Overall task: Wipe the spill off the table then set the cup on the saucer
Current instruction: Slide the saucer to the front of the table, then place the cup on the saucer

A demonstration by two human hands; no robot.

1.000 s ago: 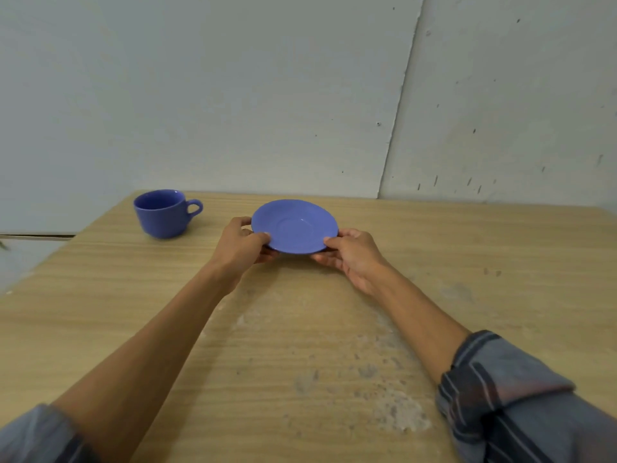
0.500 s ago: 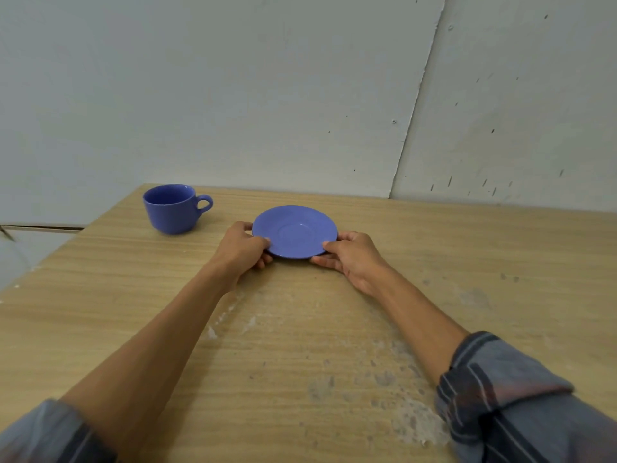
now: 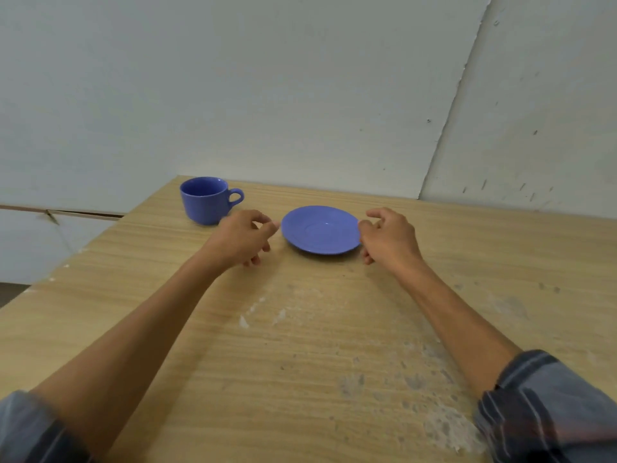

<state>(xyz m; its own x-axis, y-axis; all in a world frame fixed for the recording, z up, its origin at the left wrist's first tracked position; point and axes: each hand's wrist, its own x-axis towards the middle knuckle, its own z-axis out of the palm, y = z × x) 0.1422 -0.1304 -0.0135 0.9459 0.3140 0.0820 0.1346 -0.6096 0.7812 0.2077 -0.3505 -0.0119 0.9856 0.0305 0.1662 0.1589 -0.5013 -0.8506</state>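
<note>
A blue saucer (image 3: 321,229) lies flat on the wooden table (image 3: 300,362), towards its far side. An upright blue cup (image 3: 206,199) stands to the saucer's left near the far left corner, its handle pointing right. My left hand (image 3: 241,237) hovers just left of the saucer's rim with fingers loosely curled and apart, holding nothing. On the other side, my right hand (image 3: 389,236) is at the right rim, fingers spread, fingertips close to or just off the edge. No cloth is in view.
White walls stand close behind the table's far edge. The table's left edge runs diagonally from the cup's corner towards me. Pale worn patches and specks (image 3: 444,426) mark the tabletop between my forearms and at the near right.
Both hands held the saucer by its rim and set it down on the table; now both have let go and drawn apart to its sides. The view has shifted left.
</note>
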